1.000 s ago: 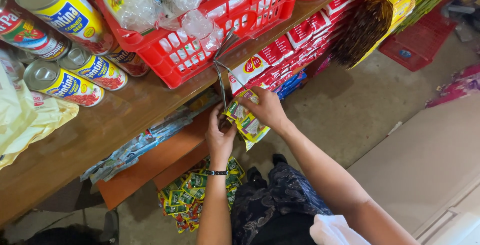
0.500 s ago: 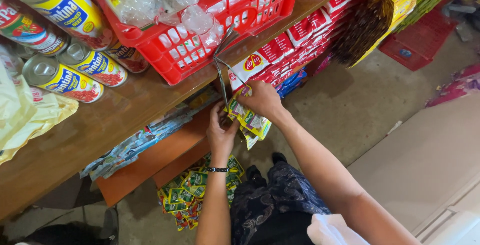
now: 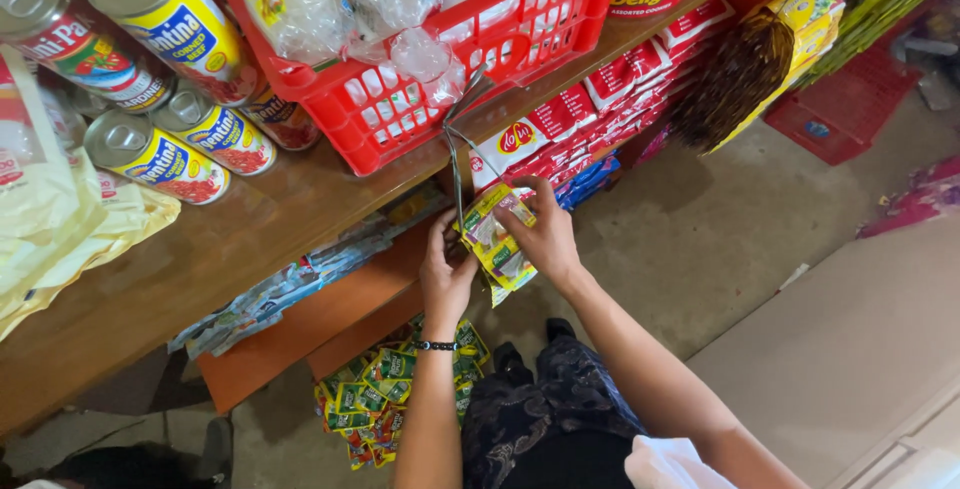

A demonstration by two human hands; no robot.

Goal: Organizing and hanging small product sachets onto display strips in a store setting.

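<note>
we look down on a wooden shelf [image 3: 250, 239] that runs from the lower left corner up to the upper right. on it, from big to small: a red plastic basket [image 3: 400, 99] full of clear bagged goods near the front edge at the middle, pale sacks [image 3: 50, 219] at the left end, and tins [image 3: 165, 14] lying on their sides between sacks and basket. red sachet strips [image 3: 590, 114] hang under the front edge to the right of the basket. a thin metal hook [image 3: 455, 149] drops from that same edge, just below the basket.

our right hand [image 3: 545, 239] is clamped on a strip of yellow-green sachets [image 3: 495, 239], thumb on top, fingers behind. our left hand [image 3: 445, 269] pinches the strip's left side by the hook's shaft. the strip sits at the foot of the hook, below the shelf edge and above the floor.

since a second ago the strip has turned flatter and the two hands have drawn closer together at the hook; we judge it is being threaded on, not yet hanging free. more green sachets [image 3: 390, 389] lie on the floor below.
</note>
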